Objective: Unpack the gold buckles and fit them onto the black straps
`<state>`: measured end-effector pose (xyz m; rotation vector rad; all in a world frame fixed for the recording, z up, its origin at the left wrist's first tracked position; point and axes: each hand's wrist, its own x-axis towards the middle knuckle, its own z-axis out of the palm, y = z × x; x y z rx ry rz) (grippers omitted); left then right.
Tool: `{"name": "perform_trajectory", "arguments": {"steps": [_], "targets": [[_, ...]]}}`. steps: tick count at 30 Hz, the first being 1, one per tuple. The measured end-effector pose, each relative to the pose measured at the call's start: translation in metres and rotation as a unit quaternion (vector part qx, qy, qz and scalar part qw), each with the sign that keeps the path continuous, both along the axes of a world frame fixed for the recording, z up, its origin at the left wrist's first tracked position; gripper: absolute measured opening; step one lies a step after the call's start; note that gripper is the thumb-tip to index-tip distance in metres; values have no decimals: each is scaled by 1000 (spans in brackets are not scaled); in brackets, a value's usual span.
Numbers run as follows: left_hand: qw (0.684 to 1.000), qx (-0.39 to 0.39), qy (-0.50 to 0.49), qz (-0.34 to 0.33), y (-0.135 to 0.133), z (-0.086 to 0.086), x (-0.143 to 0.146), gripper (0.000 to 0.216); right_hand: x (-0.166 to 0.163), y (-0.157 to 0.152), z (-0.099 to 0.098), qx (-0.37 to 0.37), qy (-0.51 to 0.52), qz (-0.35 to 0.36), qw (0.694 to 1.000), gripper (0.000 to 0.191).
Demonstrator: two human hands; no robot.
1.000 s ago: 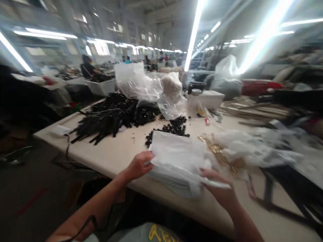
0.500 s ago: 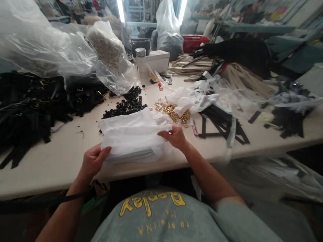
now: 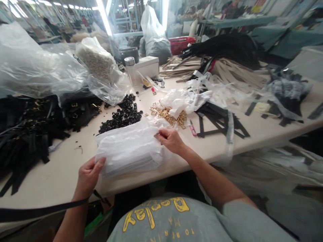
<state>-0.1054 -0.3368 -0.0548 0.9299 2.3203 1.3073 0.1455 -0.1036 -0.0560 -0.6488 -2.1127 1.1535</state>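
A white, thin, paper-like sheet [image 3: 128,144] is folded over a flat stack near the table's front edge; what lies under it is hidden. My left hand [image 3: 91,174] grips its left edge, thumb on top. At the upper right corner, my right hand [image 3: 170,138] pinches the same sheet between thumb and fingers. Just behind the sheet lies a heap of small black loops [image 3: 122,116]. Gold metal buckles [image 3: 168,115] are piled beyond my right hand, and a pink-handled small tool [image 3: 193,129] rests to its right.
Black straps with gold fittings [image 3: 27,131] cover the table's left side under clear plastic bags [image 3: 45,74]. A lidded bottle [image 3: 130,69] and a white box [image 3: 148,66] stand at the back. Black strips [image 3: 219,117] and crumpled white wrapping [image 3: 189,101] lie to the right.
The view has turned, so the table's contents sit differently in the frame. Both hands keep hold of the white sheet, and its upper fold now lies flatter over the stack.
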Motion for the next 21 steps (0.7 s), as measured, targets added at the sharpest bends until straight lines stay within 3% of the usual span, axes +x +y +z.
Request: {"name": "perform_trajectory", "arguments": {"steps": [3, 7, 10, 16, 21], "targets": [[1000, 6, 18, -10, 3, 2, 5, 35, -2, -6, 7, -27, 77, -33, 996, 26], [999, 21, 48, -10, 2, -1, 6, 38, -14, -14, 13, -122, 132, -47, 983, 28], [998, 24, 62, -9, -1, -6, 3, 39, -21, -16, 8, -98, 126, -77, 984, 29], [991, 25, 127, 14, -10, -22, -4, 36, -16, -12, -7, -9, -47, -97, 994, 19], [973, -19, 228, -16, -11, -22, -13, 35, -9, -16, -5, 65, -184, -103, 975, 15]]}}
